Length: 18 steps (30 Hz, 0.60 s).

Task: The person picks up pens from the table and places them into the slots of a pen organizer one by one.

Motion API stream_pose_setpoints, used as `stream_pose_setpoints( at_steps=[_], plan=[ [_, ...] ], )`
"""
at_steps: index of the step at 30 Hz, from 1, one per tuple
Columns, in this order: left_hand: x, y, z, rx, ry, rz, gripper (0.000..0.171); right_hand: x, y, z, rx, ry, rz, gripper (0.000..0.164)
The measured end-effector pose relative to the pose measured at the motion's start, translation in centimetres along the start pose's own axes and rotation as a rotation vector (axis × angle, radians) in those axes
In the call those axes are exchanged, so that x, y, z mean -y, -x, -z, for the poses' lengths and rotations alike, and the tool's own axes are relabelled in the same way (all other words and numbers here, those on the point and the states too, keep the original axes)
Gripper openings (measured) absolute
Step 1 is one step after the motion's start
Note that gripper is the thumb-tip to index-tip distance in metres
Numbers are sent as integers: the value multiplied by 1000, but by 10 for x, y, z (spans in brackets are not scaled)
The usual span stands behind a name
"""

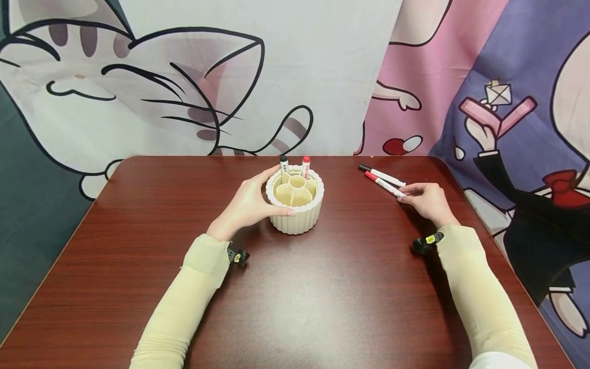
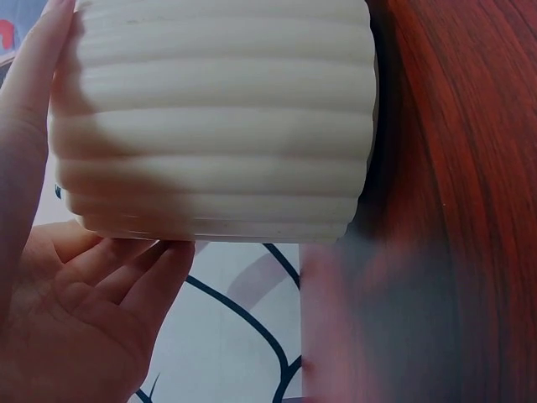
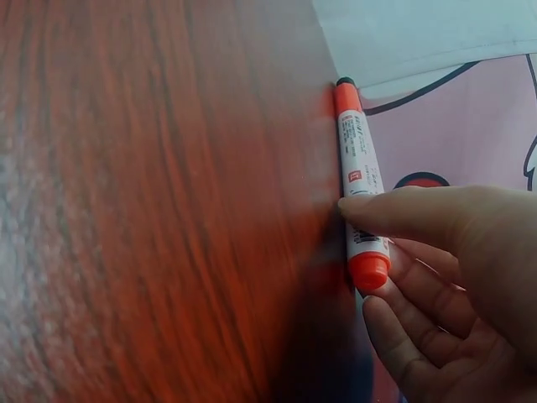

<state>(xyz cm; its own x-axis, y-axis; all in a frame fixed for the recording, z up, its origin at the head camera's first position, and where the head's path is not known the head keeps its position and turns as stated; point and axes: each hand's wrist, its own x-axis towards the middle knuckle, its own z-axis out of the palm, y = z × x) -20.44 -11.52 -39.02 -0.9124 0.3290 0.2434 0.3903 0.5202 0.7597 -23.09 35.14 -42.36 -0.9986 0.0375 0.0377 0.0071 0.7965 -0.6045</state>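
Note:
A cream fluted pen holder with petal-shaped compartments stands upright at the table's back middle. My left hand grips its left side, the thumb across the front and the fingers behind; its ribbed wall fills much of the left wrist view. Two markers stand in its back compartments, one black-ended and one red-ended. To the right, my right hand pinches the near end of a red and white marker lying on the table. A black and white marker lies just behind it.
The dark red wooden table ends at a back edge close behind the holder and markers. A cartoon-printed cloth hangs beyond that edge. A small black device is strapped at each wrist.

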Motion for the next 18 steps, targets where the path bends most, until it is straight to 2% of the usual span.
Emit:
stream_pose_setpoints(
  at_steps=[7,18],
  plan=[
    [0,0,-1,-2,-8,-4,115,2,1,2,-6,-16,-33,34],
    [1,0,-1,-8,-4,-5,115,21,3,11,-107,-107,-31,37]
  ],
)
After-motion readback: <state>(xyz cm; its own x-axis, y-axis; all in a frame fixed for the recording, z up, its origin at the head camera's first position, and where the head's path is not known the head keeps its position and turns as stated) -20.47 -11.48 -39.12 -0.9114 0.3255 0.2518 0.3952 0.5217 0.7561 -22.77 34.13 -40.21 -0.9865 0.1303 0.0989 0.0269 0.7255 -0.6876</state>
